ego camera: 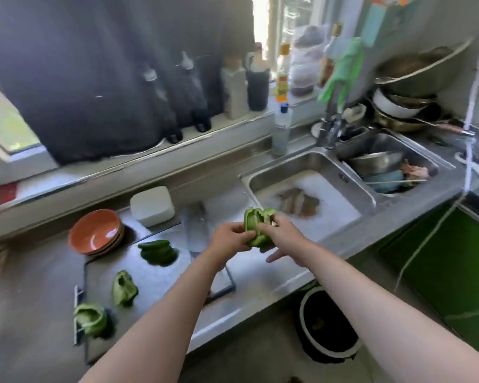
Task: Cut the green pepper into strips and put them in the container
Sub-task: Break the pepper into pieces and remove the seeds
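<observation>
Both hands hold an opened green pepper half (256, 226) above the counter, just left of the sink. My left hand (228, 239) grips its lower left side, and my right hand (281, 236) pinches its upper right edge with the lower fingers spread. On the grey cutting board (155, 283) lie a dark green pepper piece (158, 252) and a pale pepper piece (123, 288); another pale pepper piece (90, 319) sits at the board's left edge. A knife (195, 226) lies at the board's far end, partly hidden by my left hand. A white lidded container (152, 205) stands behind the board.
Stacked orange bowls (96, 232) sit left of the container. The sink (310, 208) holds foamy water, and its right basin (387, 168) is full of dishes. Bottles line the windowsill. A dark bin (327, 327) stands on the floor below the counter edge.
</observation>
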A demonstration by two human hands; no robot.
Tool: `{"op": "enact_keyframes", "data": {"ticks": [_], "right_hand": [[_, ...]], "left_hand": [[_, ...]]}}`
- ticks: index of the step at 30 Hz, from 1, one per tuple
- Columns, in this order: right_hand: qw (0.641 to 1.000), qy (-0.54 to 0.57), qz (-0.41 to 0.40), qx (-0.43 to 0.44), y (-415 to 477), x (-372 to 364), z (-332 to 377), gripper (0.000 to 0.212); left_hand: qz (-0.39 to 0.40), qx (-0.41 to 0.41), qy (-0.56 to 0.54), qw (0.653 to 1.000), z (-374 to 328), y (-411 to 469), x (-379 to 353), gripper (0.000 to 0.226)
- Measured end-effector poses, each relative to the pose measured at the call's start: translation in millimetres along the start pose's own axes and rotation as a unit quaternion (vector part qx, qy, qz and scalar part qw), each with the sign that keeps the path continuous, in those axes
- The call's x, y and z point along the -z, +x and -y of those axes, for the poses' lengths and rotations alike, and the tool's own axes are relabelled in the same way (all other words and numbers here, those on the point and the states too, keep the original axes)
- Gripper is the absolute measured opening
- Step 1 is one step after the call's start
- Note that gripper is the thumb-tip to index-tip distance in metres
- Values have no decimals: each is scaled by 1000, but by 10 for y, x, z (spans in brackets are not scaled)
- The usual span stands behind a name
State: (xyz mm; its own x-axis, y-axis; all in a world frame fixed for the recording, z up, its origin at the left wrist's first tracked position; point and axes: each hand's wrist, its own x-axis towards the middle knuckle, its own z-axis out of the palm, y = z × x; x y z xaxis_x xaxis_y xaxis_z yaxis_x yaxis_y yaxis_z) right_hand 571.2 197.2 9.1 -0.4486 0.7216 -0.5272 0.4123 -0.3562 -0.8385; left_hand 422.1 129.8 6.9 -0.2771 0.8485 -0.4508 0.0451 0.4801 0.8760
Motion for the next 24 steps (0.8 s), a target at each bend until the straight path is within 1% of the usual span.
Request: {"op": "enact_keyframes", "data": {"ticks": [2,5,7,9,12,14,16,19,20,22,24], "right_hand": [[998,-60,14,5,94,-440,138,28],[991,-128,24,21,239,-1109,295,18],[987,-154,36,30,329,-1552,366,14],[983,-175,50,36,422,-1971,405,16],[965,-249,68,54,561,-2509,414,26],[946,-314,51,67,627,-2793,394,32],[933,-352,14,78,687,-3031,342,32],[912,-394,-22,109,761,-3327,280,35],[901,-416,-28,121,788,-3404,266,38],[884,-448,-26,132,810,-3524,268,44],[881,-450,-25,145,849,-3600,243,44]], "left_hand": [[-15,4,19,1000,125,-108,415,13],[-19,27,59,998,323,-255,1099,13],[-21,44,80,996,466,-350,1552,21],[-31,54,114,992,623,-437,1967,29],[-88,77,162,980,910,-534,2519,45],[-137,103,198,965,1109,-588,2816,46],[-154,120,248,949,1288,-639,3035,40],[-114,127,288,942,1494,-676,3188,38],[-99,126,297,941,1546,-674,3200,41],[-84,127,307,939,1633,-650,3187,54],[-75,127,318,936,1702,-608,3142,65]]}}
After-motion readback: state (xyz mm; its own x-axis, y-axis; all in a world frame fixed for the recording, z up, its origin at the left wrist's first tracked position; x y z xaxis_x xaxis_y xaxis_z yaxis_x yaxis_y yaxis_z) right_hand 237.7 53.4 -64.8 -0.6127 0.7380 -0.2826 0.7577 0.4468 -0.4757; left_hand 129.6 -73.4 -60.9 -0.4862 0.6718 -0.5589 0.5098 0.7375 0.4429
